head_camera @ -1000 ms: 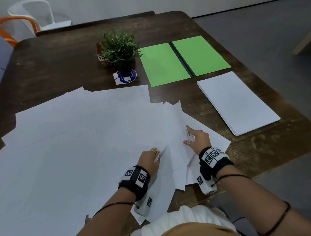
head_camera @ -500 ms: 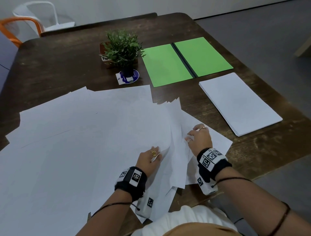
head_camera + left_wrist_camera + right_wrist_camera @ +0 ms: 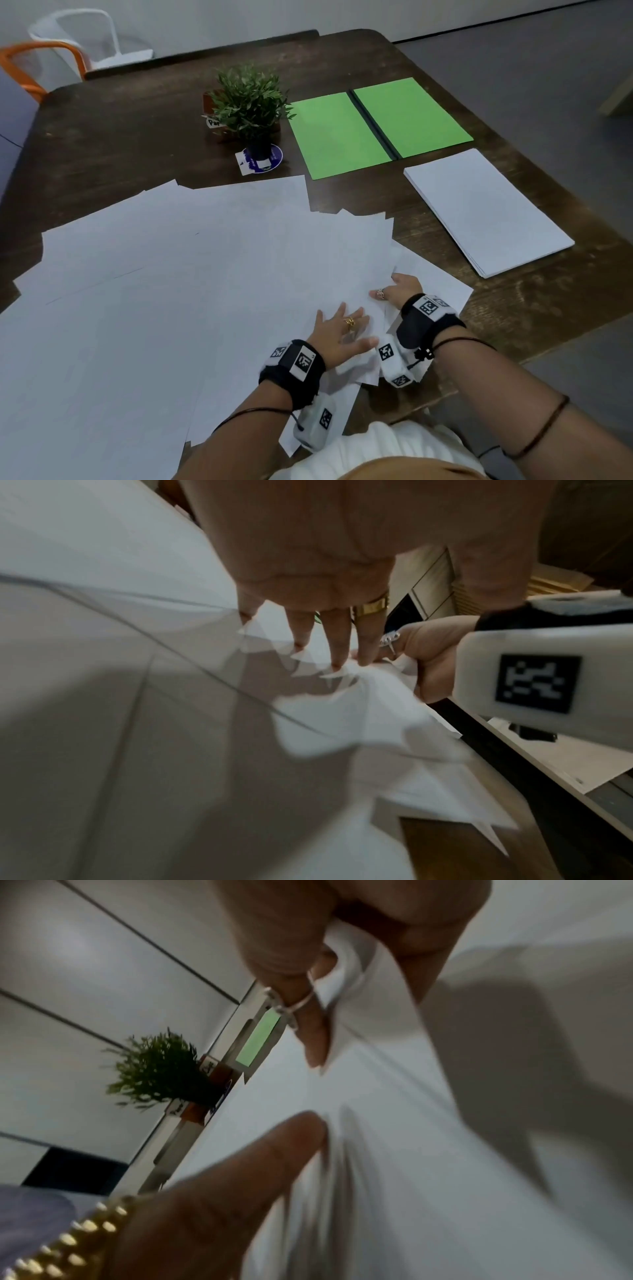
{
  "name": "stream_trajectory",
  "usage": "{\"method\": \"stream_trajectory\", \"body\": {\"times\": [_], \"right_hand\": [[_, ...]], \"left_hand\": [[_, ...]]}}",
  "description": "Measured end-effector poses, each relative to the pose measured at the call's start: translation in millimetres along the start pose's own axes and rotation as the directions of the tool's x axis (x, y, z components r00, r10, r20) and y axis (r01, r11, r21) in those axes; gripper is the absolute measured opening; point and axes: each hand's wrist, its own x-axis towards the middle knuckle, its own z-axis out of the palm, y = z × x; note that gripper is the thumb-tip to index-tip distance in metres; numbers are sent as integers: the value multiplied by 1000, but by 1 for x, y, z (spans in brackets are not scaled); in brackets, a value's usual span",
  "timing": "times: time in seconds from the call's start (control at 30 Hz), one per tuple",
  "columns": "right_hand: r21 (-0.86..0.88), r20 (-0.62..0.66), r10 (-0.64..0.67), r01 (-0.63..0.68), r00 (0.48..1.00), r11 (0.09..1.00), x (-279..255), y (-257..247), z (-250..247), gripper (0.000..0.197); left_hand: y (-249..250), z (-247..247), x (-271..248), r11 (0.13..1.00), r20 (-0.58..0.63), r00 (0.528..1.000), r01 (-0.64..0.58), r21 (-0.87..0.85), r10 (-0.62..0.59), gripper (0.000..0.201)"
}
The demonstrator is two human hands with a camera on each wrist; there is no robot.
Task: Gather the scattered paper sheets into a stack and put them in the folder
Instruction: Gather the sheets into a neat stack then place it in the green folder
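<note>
1. Head view: loose paper sheets point(image 3: 171, 291) cover the near side of the table point(image 3: 120, 137). The left hand point(image 3: 339, 335) lies flat on them, fingers spread. The right hand point(image 3: 399, 289) pinches a sheet's edge. The green folder point(image 3: 376, 123) lies open at the far side, a neat stack point(image 3: 486, 209) just beside it.
2. Left wrist: straight fingers point(image 3: 337, 639) press down on the paper.
3. Right wrist: thumb and fingers point(image 3: 308, 1031) clamp a sheet; a plant point(image 3: 157, 1066) stands behind.

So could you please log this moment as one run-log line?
left hand: flat on loose sheets | right hand: pinching sheet edges | folder: open, empty | stack: beside folder
</note>
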Motion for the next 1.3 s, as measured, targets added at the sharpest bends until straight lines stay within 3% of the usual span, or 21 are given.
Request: {"method": "stream_trajectory", "body": {"times": [0.07, 0.13, 0.2, 0.33, 0.53, 0.6, 0.7, 0.77, 0.87, 0.9, 1.0, 1.07, 1.1, 1.13, 1.2, 1.23, 1.3], "right_hand": [[-172, -71, -59, 46, 996, 984, 2, -2, 1, 39], [-247, -121, -190, 156, 974, 956, -3, -10, -2, 36], [-293, -166, -353, 296, 921, 909, -12, -26, -7, 26], [-293, -252, -541, 469, 802, 833, -28, -59, -18, 23], [-237, -391, -640, 599, 662, 765, -51, -102, -39, 27], [-143, -441, -658, 676, 610, 723, -61, -117, -47, 30], [-146, -478, -720, 763, 503, 630, -69, -135, -61, 31], [-249, -476, -785, 796, 397, 552, -73, -145, -71, 24], [-447, -424, -875, 787, 232, 425, -82, -159, -82, 19], [-496, -394, -900, 781, 186, 379, -84, -163, -85, 22], [-529, -357, -930, 802, 85, 276, -88, -173, -95, 26], [-485, -374, -927, 847, 26, 219, -93, -178, -104, 17], [-436, -401, -916, 875, 19, 209, -96, -180, -110, 15], [-357, -440, -897, 907, 46, 222, -98, -182, -115, 19], [-110, -505, -842, 953, 190, 281, -101, -185, -126, 31], [3, -520, -816, 956, 253, 294, -101, -186, -130, 36], [112, -537, -788, 952, 300, 286, -102, -187, -136, 39]], "left_hand": [[-2, -5, 0, 996, -59, 998, 44, 81, -39, 95], [-8, -13, -1, 953, -124, 984, 158, 258, -130, 74], [-20, -21, -1, 903, -184, 962, 256, 346, -202, 60], [-36, -36, 0, 895, -282, 920, 350, 278, -272, 61], [-35, -49, 2, 846, -393, 841, 482, 229, -372, 76], [-26, -59, 3, 901, -525, 790, 424, 95, -316, 88], [1, -96, 5, 978, -673, 711, 116, -171, -202, 106], [21, -130, 7, 962, -769, 615, -57, -265, -175, 108], [43, -180, 7, 976, -900, 432, -166, -139, -55, 131], [49, -194, 8, 982, -916, 400, -178, -56, 20, 135], [78, -227, 1, 973, -916, 387, -231, 17, 108, 121], [84, -245, -4, 942, -937, 336, -335, -20, 99, 112], [82, -254, -7, 933, -941, 329, -357, -45, 81, 110], [78, -261, -11, 929, -938, 340, -364, -70, 63, 106], [77, -268, -18, 938, -924, 382, -327, -111, 24, 88], [76, -267, -21, 942, -926, 376, -313, -119, 8, 78], [76, -262, -24, 940, -951, 309, -326, -102, 3, 69]]}}
